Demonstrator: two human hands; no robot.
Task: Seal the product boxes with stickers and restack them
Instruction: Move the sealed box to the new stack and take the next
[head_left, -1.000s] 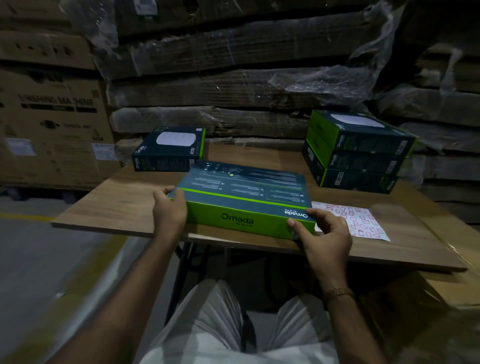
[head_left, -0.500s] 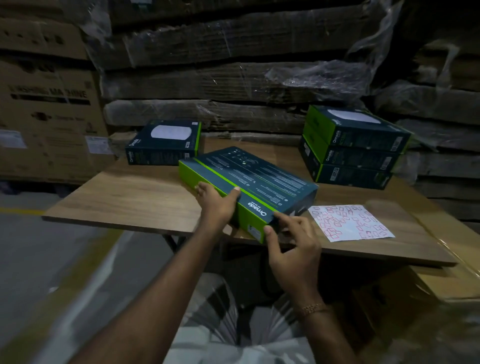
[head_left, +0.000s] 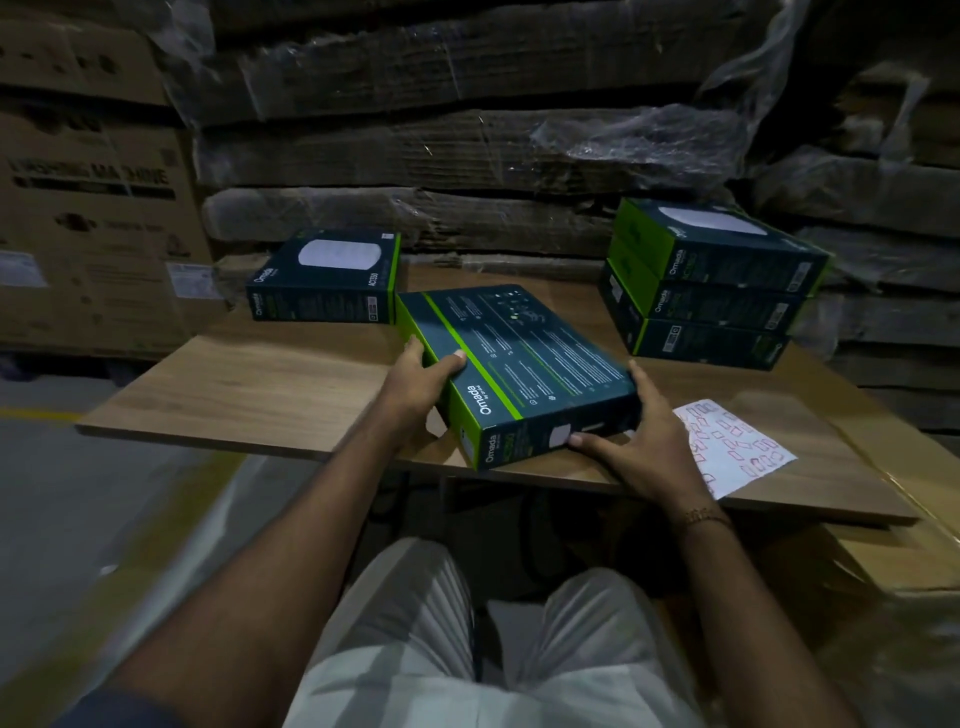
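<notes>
Fingers of left hand: clamped on the long green edge of the product box, thumb on top, as I read it. Right hand: fingers spread against the near end face and right corner. Product box: printed back upward, turned at an angle, on the worktop near its front edge. Sticker sheet: flat, just right of right hand. Single box: far left. Stack of three boxes: far right.
</notes>
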